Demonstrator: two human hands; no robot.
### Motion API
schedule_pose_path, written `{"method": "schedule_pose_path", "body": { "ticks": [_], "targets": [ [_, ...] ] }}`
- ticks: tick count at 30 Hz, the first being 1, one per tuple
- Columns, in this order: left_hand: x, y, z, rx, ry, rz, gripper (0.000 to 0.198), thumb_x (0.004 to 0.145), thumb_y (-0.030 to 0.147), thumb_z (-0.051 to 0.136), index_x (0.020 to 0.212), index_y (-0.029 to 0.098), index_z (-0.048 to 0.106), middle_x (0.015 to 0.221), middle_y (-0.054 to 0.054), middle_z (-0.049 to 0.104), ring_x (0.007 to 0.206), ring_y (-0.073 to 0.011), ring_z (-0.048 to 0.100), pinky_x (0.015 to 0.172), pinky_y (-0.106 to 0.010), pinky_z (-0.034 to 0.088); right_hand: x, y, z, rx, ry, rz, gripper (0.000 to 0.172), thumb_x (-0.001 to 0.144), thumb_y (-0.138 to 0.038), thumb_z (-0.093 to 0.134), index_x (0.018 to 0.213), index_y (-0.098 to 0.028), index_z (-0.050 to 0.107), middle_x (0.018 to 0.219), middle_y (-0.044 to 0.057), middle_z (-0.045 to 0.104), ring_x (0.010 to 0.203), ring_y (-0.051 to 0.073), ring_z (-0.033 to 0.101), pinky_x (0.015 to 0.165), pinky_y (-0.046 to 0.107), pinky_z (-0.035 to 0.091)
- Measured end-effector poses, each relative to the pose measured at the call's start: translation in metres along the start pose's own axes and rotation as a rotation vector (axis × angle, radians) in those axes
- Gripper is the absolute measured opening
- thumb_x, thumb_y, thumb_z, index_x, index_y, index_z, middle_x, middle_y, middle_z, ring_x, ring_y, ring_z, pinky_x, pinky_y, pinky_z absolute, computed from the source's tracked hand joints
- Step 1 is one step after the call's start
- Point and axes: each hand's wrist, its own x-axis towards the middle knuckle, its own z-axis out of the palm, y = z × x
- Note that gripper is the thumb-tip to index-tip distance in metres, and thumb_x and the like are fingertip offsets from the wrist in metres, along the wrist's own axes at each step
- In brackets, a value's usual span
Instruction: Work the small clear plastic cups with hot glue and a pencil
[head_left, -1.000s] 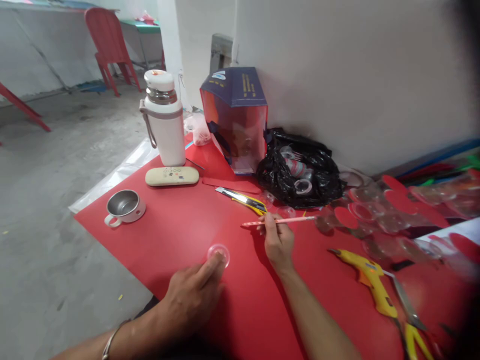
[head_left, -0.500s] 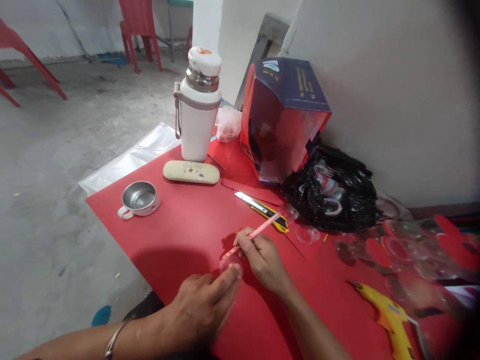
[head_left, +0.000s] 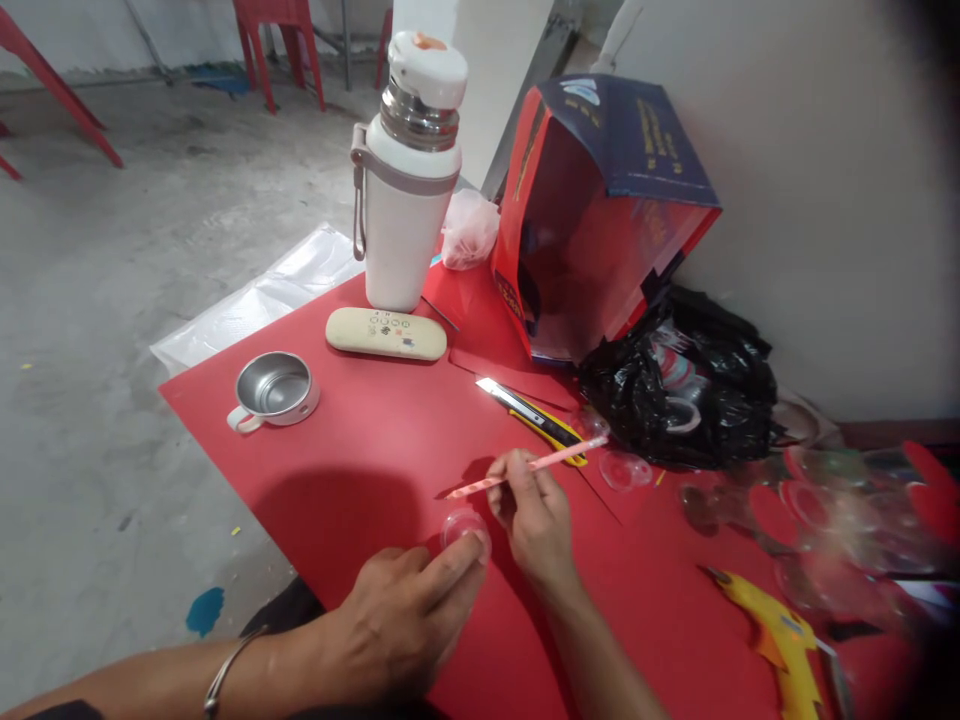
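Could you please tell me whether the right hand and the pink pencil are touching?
Touching. The head view shows the thumb and fingers of the right hand closed around the pink pencil.

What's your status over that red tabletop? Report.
Left hand: touching small round clear-plastic piece. Right hand: gripping slender pink pencil, one end near that piece. Possible snag: yellow-and-black metal-bladed cutter beyond right hand.

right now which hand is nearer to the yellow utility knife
Right. The right hand is just below the utility knife in the picture, a pink pencil in its grip; the left hand is farther off, lower left, touching a clear plastic piece.
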Motion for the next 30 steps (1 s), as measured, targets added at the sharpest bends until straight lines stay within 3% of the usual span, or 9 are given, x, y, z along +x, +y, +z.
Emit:
{"method": "schedule_pose_path", "body": {
  "ticks": [3,5,23,30],
  "targets": [
    [0.001,0.0,0.0,-0.003,0.007,-0.01,0.036,0.088,0.013,0.048,0.12,0.01,0.065,0.121,-0.01,0.071,0.062,-0.0139,0.064,0.049,-0.03,0.052,-0.004,0.003,0.006,0.257,0.201,0.038,0.045,0.084,-0.061,0.068,0.07,-0.02,0.055,0.052,-0.007,0.048,0.041,0.006,0.037,0.037,0.017,0.028],
    [0.0,0.0,0.001,0.001,0.018,-0.013,0.036,0.088,0.013,0.047,0.12,0.01,0.064,0.12,-0.009,0.071,0.061,-0.0139,0.063,0.048,-0.03,0.051,-0.007,0.001,0.009,0.355,0.246,0.04,0.044,0.082,-0.059,0.071,0.069,-0.02,0.054,0.052,-0.007,0.049,0.039,0.005,0.036,0.035,0.016,0.027],
    [0.001,0.0,0.0,-0.03,0.045,-0.017,0.034,0.089,0.014,0.049,0.119,0.01,0.065,0.115,-0.009,0.072,0.064,-0.0149,0.065,0.049,-0.03,0.052,-0.013,0.002,0.017,0.391,0.256,0.054,0.046,0.081,-0.061,0.071,0.069,-0.02,0.053,0.052,-0.008,0.048,0.037,0.005,0.035,0.033,0.016,0.025],
    [-0.003,0.0,0.002,-0.012,0.019,-0.016,0.036,0.089,0.015,0.05,0.122,0.011,0.064,0.121,-0.011,0.07,0.067,-0.0151,0.065,0.053,-0.03,0.053,-0.012,0.005,0.005,0.272,0.233,0.009,0.044,0.089,-0.058,0.064,0.07,-0.02,0.052,0.054,-0.007,0.047,0.04,0.006,0.035,0.038,0.018,0.028]
  ]
}}
